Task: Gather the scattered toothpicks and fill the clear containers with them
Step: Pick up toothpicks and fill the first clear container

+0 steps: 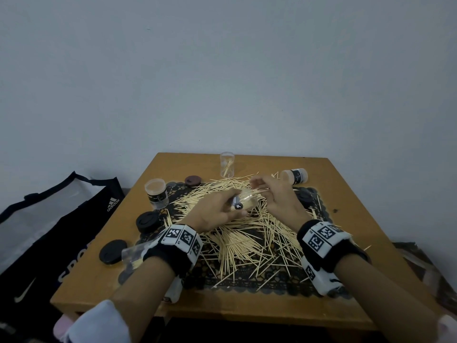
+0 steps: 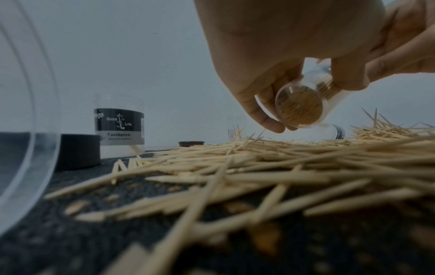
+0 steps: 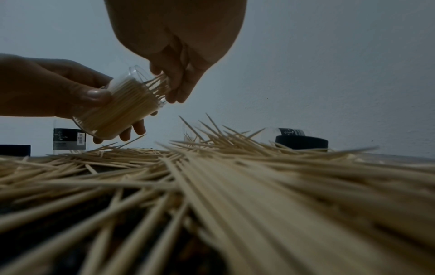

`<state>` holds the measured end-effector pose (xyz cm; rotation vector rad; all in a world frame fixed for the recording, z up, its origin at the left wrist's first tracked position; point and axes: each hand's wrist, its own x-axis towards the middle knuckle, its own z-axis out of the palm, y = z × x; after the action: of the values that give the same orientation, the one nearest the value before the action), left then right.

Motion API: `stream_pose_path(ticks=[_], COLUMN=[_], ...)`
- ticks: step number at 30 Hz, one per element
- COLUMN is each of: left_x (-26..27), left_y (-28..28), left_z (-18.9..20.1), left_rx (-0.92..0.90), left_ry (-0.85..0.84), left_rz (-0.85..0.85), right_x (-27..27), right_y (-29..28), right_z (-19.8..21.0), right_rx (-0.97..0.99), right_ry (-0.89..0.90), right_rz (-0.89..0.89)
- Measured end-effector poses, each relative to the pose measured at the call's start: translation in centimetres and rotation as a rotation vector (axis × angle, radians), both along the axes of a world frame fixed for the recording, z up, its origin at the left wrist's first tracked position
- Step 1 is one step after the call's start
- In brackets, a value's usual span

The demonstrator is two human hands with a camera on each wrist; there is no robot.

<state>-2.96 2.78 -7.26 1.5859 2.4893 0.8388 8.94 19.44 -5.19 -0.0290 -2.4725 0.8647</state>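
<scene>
Looking down from the head view, the left hand curls its fingers round a clear jar tipped on its side, while the right hand pinches a small bunch of toothpicks at the jar's mouth; loose picks cover the mat below both hands, and other jars and black lids stand left of the left fingers. From the left wrist, the jar's round base, packed with picks, sits between thumb and fingers just above the pile. From the right wrist, the right fingers close on picks entering the jar's rim, the left thumb pressed on the jar's wall.
</scene>
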Motion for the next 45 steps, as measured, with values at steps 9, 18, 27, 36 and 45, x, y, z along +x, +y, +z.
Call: stream_pose_path(ticks=[9,18,27,36,45], left_x=[0.2,0.0,0.1,0.3,-0.2], left_y=[0.2,0.2,0.1,0.1,0.1], left_z=[-0.1,-0.1,-0.1,0.2,-0.1], left_rx=[-0.007,0.061,0.073,0.099,0.065], left_ry=[-0.042,-0.033,-0.1,-0.039,0.013], left_rz=[-0.082,0.095,0.079,0.112,0.132], right_x=[0.2,0.1,0.1,-0.1,-0.3], right_y=[-0.5,-0.4,-0.2,0.3,0.2], right_z=[0.0,-0.3,-0.6,-1.1,-1.1], right_rx=[0.0,0.02,0.096,0.088,0.104], right_ry=[-0.138,-0.141,-0.256,-0.225,-0.151], right_rz=[0.161,0.049,0.115,0.03,0.045])
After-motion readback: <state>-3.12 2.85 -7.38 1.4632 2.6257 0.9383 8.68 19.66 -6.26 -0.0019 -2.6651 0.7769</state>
